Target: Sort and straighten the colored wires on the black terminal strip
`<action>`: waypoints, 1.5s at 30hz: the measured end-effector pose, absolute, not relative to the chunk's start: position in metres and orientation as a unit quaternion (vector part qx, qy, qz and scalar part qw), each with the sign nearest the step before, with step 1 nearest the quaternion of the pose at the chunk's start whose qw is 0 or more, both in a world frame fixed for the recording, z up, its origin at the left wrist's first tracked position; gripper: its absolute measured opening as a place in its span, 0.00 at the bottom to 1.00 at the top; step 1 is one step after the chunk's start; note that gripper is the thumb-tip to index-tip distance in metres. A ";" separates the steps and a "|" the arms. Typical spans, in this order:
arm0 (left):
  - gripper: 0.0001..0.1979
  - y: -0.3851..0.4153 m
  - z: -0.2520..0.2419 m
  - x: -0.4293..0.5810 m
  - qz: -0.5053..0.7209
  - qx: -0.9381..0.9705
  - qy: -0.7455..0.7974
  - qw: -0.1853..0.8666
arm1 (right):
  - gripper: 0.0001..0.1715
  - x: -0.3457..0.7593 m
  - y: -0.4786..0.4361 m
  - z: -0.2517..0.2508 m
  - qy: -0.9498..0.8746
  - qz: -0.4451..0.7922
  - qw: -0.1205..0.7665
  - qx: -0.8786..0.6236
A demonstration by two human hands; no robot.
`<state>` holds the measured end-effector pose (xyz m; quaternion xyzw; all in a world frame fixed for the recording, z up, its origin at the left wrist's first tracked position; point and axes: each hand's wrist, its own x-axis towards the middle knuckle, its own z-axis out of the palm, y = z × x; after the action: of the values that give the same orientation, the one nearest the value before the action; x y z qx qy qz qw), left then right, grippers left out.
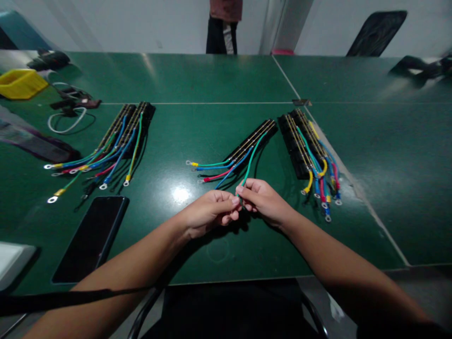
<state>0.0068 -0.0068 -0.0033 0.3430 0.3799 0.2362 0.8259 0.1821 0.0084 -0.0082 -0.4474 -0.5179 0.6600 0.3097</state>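
A black terminal strip (252, 141) with brass-coloured rails lies slanted at the middle of the table. Several wires with ring terminals run from it toward the lower left. One green wire (250, 162) curves from its upper end down to my hands. My left hand (215, 209) is closed, thumb against the fingers, at the lower end of that wire. Right beside it, my right hand (259, 200) pinches the same wire between thumb and forefinger. The wire's tip is hidden by the fingers.
Wired strips lie in a left pair (132, 127) and a right group (300, 141). A phone (93, 238) rests on the green table (197, 80) near my left forearm. Farther left are a yellow bin (23, 84) and a white cable (67, 129). A person (224, 26) stands beyond the far edge.
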 end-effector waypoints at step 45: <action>0.16 -0.006 -0.004 0.008 0.251 0.332 0.374 0.829 | 0.18 0.182 0.008 -0.008 -0.517 0.659 0.309 -0.450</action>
<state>0.0076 -0.0064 -0.0038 0.3315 0.3744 0.2513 0.8287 0.1816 0.0079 -0.0084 -0.4499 -0.5174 0.6589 0.3095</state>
